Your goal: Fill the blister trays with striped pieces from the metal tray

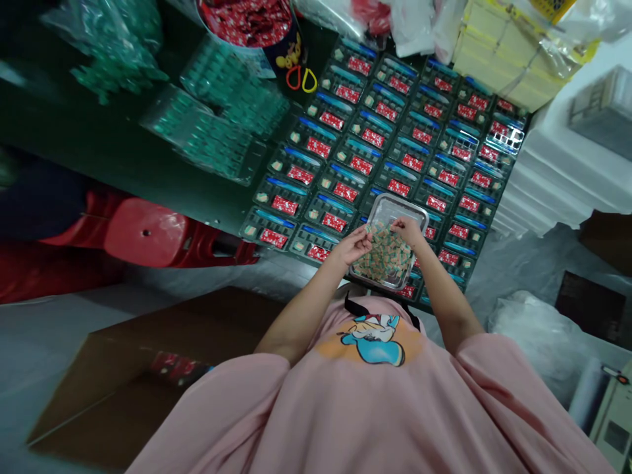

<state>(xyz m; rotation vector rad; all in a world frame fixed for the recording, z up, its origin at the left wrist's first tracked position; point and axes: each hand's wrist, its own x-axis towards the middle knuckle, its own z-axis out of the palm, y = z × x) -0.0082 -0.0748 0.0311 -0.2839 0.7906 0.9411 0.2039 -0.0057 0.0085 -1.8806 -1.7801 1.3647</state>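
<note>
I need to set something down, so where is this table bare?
There's bare table between the green packs and the red stool, stretching left. The right side is crowded: trays stand in close rows, with the clear tub over some.

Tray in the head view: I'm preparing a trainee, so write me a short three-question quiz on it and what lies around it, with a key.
1. Multiple choice: where are the left hand and the right hand?
A) In the cardboard box
B) At the tray of small pieces
C) On the red stool

2. True or false: packs set out in rows lie on both sides of the tray.

3. Fill in the blank: the packets heaped in the tub are mostly ____ in colour.

Key: 1 B; 2 True; 3 red
</note>
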